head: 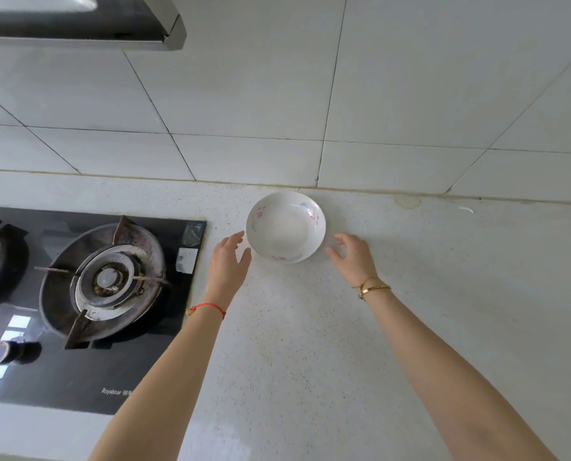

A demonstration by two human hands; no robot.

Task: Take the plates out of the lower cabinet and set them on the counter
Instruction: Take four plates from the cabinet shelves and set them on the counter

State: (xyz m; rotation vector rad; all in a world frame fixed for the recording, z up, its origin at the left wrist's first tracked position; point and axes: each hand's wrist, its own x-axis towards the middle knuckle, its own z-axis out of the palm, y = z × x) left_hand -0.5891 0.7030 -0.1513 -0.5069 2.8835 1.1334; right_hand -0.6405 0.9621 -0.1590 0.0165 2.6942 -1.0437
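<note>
From the head camera I see one white plate (285, 226) with small pink and blue flowers lying flat on the speckled counter (310, 327), close to the tiled wall (277, 94). My left hand (227, 261) is just beside its left rim, fingers spread, gripping nothing. My right hand (352, 256) is just beside its right rim, fingers loosely curled and apart, also empty. The gas hob (91, 294) lies to the left.
</note>
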